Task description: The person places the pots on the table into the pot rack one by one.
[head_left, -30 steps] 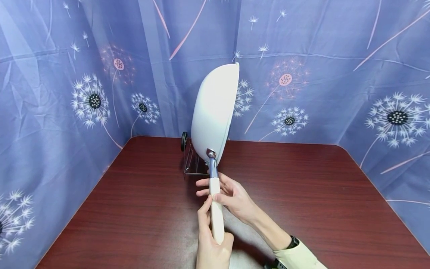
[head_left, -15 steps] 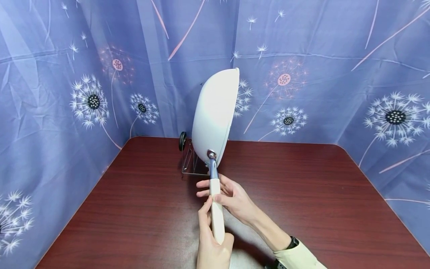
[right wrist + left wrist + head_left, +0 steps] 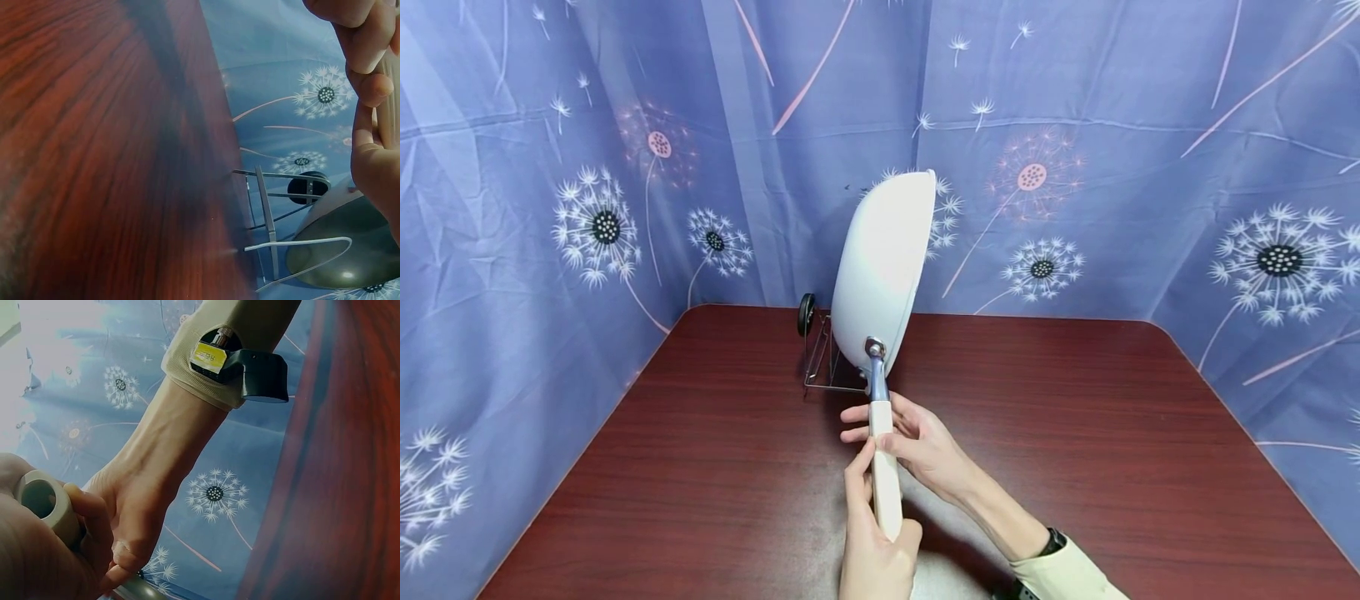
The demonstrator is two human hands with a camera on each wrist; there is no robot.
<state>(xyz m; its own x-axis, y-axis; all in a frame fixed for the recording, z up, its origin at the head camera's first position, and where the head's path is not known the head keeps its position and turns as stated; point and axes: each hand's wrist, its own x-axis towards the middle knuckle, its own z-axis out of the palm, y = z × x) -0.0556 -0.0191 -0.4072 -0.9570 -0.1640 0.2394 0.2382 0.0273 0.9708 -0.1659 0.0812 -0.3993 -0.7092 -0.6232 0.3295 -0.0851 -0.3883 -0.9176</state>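
A white wok with a dark inside stands on edge in the head view, its cream handle toward me. My left hand grips the handle's lower end. Farther up, my right hand holds the handle with its thumb on top, two fingers reaching out past the far side. The wok's lower rim is at a wire rack on the table; in the right wrist view the rack's wires cross in front of the dark inside. Whether the rack bears the wok I cannot tell.
A black round disc sits at the rack's back left. The reddish-brown wooden table is bordered by blue dandelion-print curtains behind and on both sides.
The wok's upper part has sunk steadily and its body has come slightly down toward the rack. Both hands keep their hold on the handle, almost in the same place.
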